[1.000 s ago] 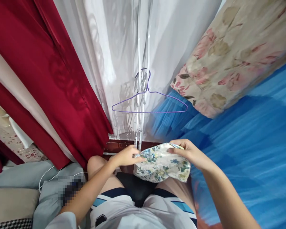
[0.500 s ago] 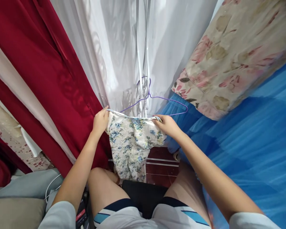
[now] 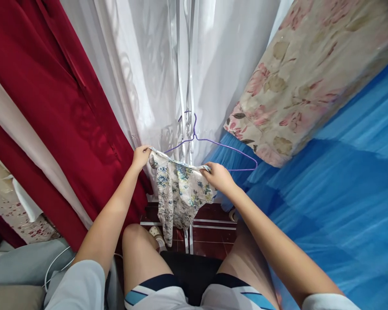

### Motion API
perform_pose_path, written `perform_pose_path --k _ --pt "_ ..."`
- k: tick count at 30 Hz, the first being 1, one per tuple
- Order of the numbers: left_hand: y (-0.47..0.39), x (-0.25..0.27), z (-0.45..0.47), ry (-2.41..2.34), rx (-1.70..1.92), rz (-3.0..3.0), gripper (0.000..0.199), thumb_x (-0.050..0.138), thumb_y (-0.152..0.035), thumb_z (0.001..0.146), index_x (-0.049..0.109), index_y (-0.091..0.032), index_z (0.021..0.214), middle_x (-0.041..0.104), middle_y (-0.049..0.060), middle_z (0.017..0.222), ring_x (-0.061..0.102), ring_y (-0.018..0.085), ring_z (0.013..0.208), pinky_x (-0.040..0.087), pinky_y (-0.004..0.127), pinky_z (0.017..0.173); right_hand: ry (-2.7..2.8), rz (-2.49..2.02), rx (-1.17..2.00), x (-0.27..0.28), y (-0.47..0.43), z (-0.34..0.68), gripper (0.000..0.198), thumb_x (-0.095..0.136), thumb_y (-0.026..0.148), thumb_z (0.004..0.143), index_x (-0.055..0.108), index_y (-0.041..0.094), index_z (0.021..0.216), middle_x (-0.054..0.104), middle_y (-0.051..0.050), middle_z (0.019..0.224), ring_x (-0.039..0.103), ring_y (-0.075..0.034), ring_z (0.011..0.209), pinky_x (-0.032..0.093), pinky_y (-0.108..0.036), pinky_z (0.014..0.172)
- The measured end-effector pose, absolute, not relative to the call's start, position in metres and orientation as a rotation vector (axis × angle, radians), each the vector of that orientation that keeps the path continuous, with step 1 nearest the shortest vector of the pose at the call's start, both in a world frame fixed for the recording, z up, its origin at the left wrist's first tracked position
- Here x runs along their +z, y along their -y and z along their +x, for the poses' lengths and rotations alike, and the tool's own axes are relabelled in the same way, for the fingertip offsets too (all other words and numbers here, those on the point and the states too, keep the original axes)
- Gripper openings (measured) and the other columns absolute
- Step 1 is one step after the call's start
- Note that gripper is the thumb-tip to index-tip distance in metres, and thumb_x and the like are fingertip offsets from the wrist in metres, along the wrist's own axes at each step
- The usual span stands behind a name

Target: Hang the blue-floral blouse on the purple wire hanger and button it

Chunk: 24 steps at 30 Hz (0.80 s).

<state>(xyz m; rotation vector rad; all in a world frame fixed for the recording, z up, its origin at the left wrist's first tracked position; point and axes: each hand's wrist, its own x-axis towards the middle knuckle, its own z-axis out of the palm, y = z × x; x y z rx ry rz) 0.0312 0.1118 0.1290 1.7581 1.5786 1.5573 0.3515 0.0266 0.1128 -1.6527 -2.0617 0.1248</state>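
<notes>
A white garment with a blue and green floral print point(image 3: 184, 189) hangs between my two hands, its top edge stretched sideways. My left hand point(image 3: 141, 157) pinches the upper left corner of it. My right hand point(image 3: 219, 176) grips the same edge farther right, thumb and fingers closed on the cloth. A purple wire hanger point(image 3: 226, 144) hangs just behind, its left arm partly hidden by the garment. Its right end sticks out bare beyond my right hand. White straps point(image 3: 183, 77) run down past the hanger's hook.
White drapes point(image 3: 233, 56) hang straight ahead, with dark red fabric point(image 3: 84, 99) on the left. On the right are a pink floral cloth point(image 3: 278, 103) and blue tulle point(image 3: 336, 206). Grey cushions point(image 3: 26, 262) lie at lower left. A shoe point(image 3: 157, 234) rests on the red tiled floor point(image 3: 207, 237).
The garment's lower part has swung and narrowed, uncovering floor and the shoe. My right hand has shifted slightly left and down. More of the hanger's right arm shows.
</notes>
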Motion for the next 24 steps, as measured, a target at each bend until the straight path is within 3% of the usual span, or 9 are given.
perform_pose_path --k 3,12,19,24 --pt "-0.111 0.12 0.034 -1.525 1.534 1.736 0.028 0.049 -0.019 0.083 0.073 -0.01 0.095 0.073 0.01 0.088 0.065 0.019 0.078 0.05 0.029 0.073 2.033 -1.657 0.125 0.11 -0.025 0.35 0.026 0.052 0.032 0.09 0.07 0.016 0.1 0.075 -0.014 0.096 0.067 -0.027 0.092 0.04 -0.028 0.07" --pt "-0.077 0.143 0.083 -1.383 1.45 2.344 0.028 0.048 -0.029 0.093 0.072 -0.02 0.105 0.07 0.007 0.105 0.063 0.02 0.096 0.044 0.028 0.086 1.992 -1.611 0.188 0.098 -0.008 0.335 0.024 0.052 0.023 0.088 0.07 0.018 0.101 0.075 -0.011 0.096 0.068 -0.026 0.095 0.042 -0.028 0.076" --pt "-0.07 0.126 0.053 -1.897 1.247 2.335 0.039 0.046 -0.046 0.094 0.069 -0.02 0.077 0.065 0.006 0.076 0.057 0.021 0.074 0.031 0.027 0.065 2.019 -1.575 0.207 0.103 0.002 0.354 0.023 0.052 0.02 0.087 0.069 0.017 0.102 0.075 -0.011 0.096 0.068 -0.025 0.093 0.042 -0.027 0.077" --pt "-0.081 0.119 0.03 -1.736 1.442 1.977 0.033 0.054 -0.042 0.087 0.068 -0.017 0.07 0.06 0.002 0.062 0.055 0.019 0.07 0.034 0.025 0.066 1.993 -1.582 0.246 0.105 0.002 0.351 0.024 0.053 0.023 0.087 0.07 0.017 0.103 0.075 -0.011 0.094 0.068 -0.024 0.089 0.042 -0.027 0.075"
